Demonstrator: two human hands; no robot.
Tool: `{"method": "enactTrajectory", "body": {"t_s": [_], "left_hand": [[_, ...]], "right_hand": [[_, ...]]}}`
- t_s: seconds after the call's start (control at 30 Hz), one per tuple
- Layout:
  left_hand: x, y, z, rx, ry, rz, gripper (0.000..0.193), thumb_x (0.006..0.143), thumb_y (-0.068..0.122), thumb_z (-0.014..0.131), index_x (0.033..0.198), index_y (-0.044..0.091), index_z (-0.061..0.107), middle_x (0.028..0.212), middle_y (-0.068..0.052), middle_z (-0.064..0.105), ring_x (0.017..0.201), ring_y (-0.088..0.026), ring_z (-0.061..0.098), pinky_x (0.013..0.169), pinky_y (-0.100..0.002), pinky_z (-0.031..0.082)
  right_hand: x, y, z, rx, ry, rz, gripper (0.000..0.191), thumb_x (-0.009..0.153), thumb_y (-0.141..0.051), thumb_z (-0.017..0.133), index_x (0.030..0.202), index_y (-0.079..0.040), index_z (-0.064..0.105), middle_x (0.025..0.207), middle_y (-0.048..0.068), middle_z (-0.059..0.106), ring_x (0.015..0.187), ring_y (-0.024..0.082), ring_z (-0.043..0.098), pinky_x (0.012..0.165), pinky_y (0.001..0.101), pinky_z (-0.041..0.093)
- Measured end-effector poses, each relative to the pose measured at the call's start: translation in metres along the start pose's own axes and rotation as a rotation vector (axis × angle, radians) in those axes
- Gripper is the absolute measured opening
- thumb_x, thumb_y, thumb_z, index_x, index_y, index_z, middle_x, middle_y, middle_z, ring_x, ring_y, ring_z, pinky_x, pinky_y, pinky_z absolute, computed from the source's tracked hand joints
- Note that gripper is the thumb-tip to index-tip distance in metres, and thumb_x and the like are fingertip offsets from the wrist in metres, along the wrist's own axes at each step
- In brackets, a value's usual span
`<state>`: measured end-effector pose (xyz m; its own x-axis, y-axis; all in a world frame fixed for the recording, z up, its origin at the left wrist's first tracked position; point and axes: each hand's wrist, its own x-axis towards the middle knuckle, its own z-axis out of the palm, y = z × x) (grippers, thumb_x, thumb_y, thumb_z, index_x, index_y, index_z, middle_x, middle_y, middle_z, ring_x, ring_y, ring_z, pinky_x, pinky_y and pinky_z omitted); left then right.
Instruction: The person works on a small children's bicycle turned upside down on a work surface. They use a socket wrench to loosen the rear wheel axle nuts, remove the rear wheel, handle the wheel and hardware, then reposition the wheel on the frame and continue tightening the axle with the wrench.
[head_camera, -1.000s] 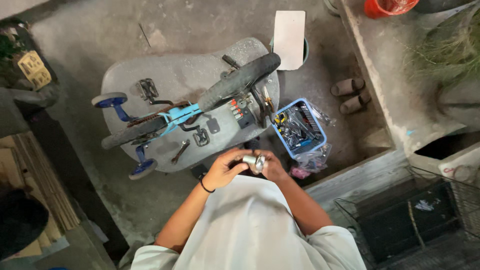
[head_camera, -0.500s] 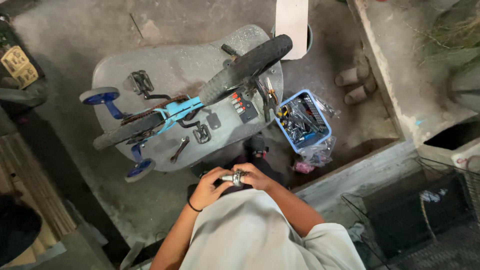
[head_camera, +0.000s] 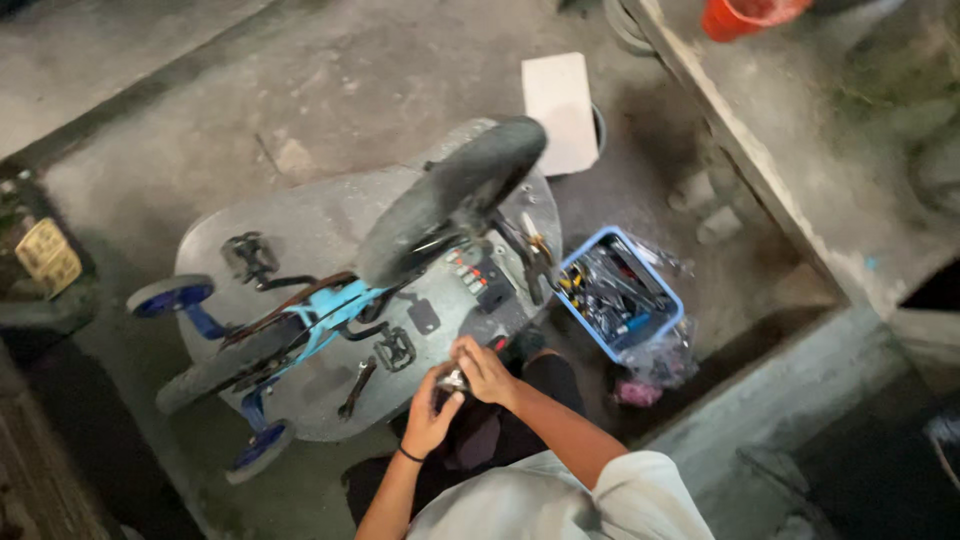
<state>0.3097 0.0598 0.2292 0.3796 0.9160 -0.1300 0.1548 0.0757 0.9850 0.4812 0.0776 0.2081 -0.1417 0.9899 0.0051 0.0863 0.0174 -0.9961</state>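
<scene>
Both my hands meet over a small shiny metal part (head_camera: 452, 380) just in front of my body. My left hand (head_camera: 428, 420), with a dark band at the wrist, grips it from below. My right hand (head_camera: 485, 368) closes on it from above. Right beyond my hands, a small blue children's bicycle (head_camera: 330, 310) lies upside down on a grey slab (head_camera: 300, 225), its black wheel (head_camera: 455, 195) pointing away. A dark wrench (head_camera: 356, 388) lies on the slab left of my hands.
A blue crate of tools (head_camera: 620, 292) sits on the floor to the right, with a plastic bag (head_camera: 665, 360) beside it. A white board (head_camera: 560, 110) lies beyond the slab. A concrete ledge (head_camera: 760, 170) runs along the right, with a red bucket (head_camera: 750, 15) on top.
The view swung and tilted, so the bicycle and crate shifted in frame. My hands stayed together on the small metal part, turning it close to my body.
</scene>
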Motion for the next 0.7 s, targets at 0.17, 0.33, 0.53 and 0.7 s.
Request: {"method": "enactTrajectory", "body": {"t_s": [0.17, 0.33, 0.53, 0.7], "left_hand": [[0.01, 0.0, 0.017, -0.199, 0.113, -0.049, 0.04, 0.095, 0.013, 0.065, 0.131, 0.003, 0.051, 0.119, -0.006, 0.062, 0.11, -0.015, 0.06, 0.095, -0.032, 0.048], [0.042, -0.01, 0.029, 0.014, 0.28, -0.256, 0.027, 0.112, 0.022, 0.052, 0.101, 0.002, 0.065, 0.086, -0.002, 0.064, 0.077, -0.012, 0.055, 0.069, -0.029, 0.048], [0.076, -0.025, 0.073, 0.087, 0.141, -0.235, 0.028, 0.108, 0.024, 0.052, 0.113, 0.001, 0.067, 0.096, 0.0, 0.068, 0.087, -0.007, 0.06, 0.077, -0.025, 0.05], [0.125, -0.06, 0.125, -0.08, 0.107, -0.524, 0.033, 0.104, 0.022, 0.054, 0.128, 0.004, 0.068, 0.097, -0.005, 0.069, 0.082, -0.015, 0.058, 0.072, -0.03, 0.049]], "right_hand": [[-0.007, -0.004, 0.002, 0.164, 0.169, -0.132, 0.018, 0.113, -0.013, 0.039, 0.129, -0.005, 0.035, 0.117, 0.013, 0.054, 0.102, 0.022, 0.056, 0.096, 0.039, 0.049], [-0.036, -0.008, -0.026, 0.532, 0.121, 0.184, 0.031, 0.105, -0.011, 0.051, 0.131, -0.005, 0.035, 0.117, 0.01, 0.052, 0.093, 0.016, 0.053, 0.084, 0.0342, 0.049], [-0.036, 0.018, -0.088, 0.211, 0.237, 0.06, 0.063, 0.091, -0.012, 0.077, 0.14, -0.003, 0.038, 0.118, 0.014, 0.057, 0.107, 0.02, 0.059, 0.09, 0.0362, 0.051], [-0.014, 0.072, -0.129, 0.272, 0.306, 0.272, 0.041, 0.102, -0.021, 0.07, 0.134, -0.004, 0.051, 0.113, 0.014, 0.068, 0.102, 0.019, 0.065, 0.088, 0.0364, 0.055]]}}
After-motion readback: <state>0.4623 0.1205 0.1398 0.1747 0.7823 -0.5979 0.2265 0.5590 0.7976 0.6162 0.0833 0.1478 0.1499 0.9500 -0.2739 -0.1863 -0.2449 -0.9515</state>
